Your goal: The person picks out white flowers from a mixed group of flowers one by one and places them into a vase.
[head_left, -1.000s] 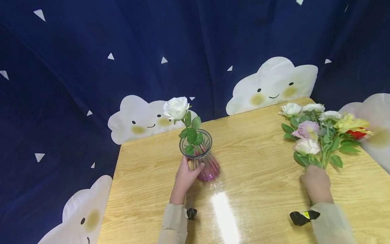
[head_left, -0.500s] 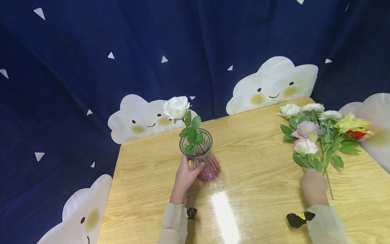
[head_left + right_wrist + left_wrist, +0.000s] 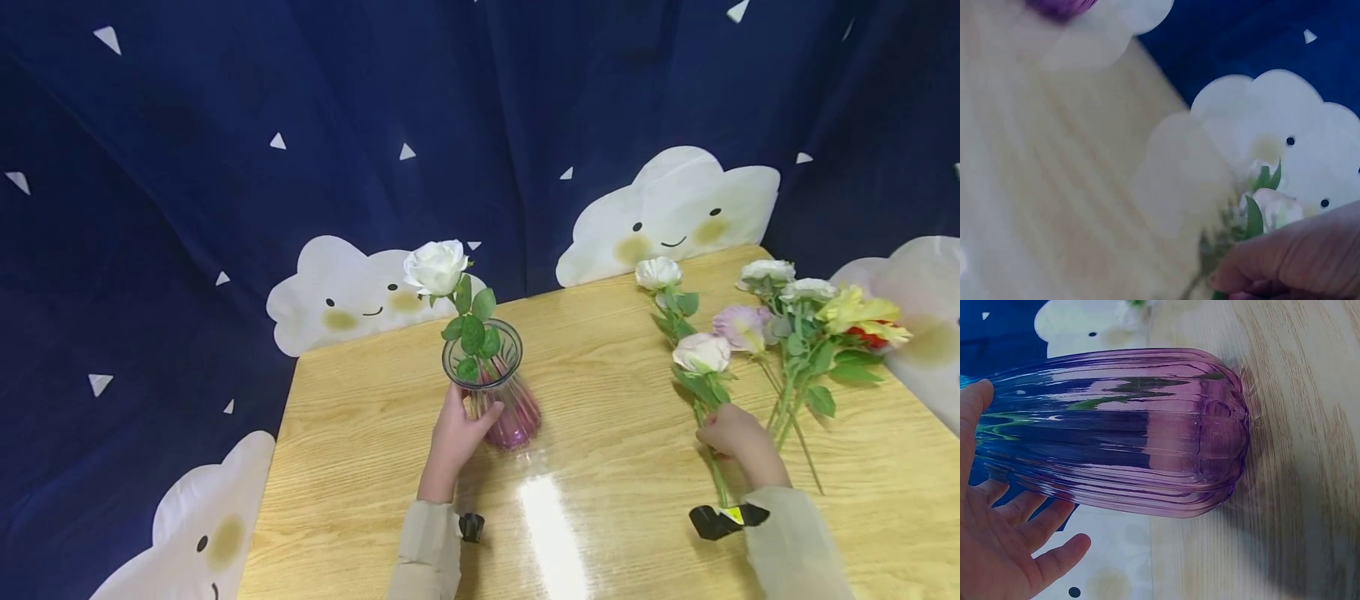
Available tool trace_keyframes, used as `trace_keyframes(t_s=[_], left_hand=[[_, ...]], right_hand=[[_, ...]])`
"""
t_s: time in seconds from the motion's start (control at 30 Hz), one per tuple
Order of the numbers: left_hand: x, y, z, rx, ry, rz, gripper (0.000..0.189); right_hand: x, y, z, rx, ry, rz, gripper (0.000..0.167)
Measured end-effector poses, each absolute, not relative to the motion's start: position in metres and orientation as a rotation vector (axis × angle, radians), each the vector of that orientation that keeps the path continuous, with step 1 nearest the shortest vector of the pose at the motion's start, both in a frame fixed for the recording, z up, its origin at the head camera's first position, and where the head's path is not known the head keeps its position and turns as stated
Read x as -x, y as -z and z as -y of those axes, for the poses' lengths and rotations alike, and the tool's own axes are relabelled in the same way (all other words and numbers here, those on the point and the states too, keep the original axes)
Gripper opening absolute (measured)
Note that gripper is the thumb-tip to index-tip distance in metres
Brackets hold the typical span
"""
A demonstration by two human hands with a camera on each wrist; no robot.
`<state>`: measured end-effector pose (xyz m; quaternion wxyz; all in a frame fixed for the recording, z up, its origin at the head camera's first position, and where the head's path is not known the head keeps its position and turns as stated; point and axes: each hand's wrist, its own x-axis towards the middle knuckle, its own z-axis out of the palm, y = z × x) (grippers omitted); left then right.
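Observation:
My left hand (image 3: 459, 429) holds a ribbed glass vase (image 3: 516, 412) near its neck, thumb on one side and fingers on the other. In the left wrist view the vase (image 3: 1166, 431) is pink toward its base, which sits on the table. One white rose (image 3: 435, 267) with green leaves stands in the vase, leaning left. At the right, my right hand (image 3: 738, 437) pinches green stems below a pale pink-white rose (image 3: 702, 353) and a white rose (image 3: 658, 272). The right wrist view shows the thumb and fingers at the stem, with the pale rose (image 3: 1277, 203) beyond.
Right of my right hand, a loose bunch lies on the wooden table (image 3: 600, 375): a lilac flower (image 3: 741, 327), white roses (image 3: 767, 273), a yellow flower (image 3: 858, 310) and a red flower (image 3: 870, 337). A dark blue curtain (image 3: 337, 100) with clouds hangs behind.
My right hand has drawn the pale pink-white rose and a white rose leftward, apart from the bunch. The left hand and vase stay in place.

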<state>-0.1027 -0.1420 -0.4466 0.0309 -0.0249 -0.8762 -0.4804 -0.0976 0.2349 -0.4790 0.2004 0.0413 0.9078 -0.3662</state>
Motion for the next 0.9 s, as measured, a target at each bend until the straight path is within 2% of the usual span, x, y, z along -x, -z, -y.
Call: trace_keyframes(t_s=[0.23,0.5,0.9], left_hand=[[0.103,0.447,0.142,0.085,1.507,2.69,0.075],[0.104,0.448,0.143,0.106,1.479,2.686,0.075],[0.104,0.45,0.144,0.112,1.449,2.694,0.077]], right_hand=[[0.116,0.462,-0.218,-0.043,1.22,-2.438,0.007],[0.13,0.43,-0.199,0.01,1.229,-2.557,0.027],[0.148,0.377,-0.166,0.088,1.304,-2.64,0.027]])
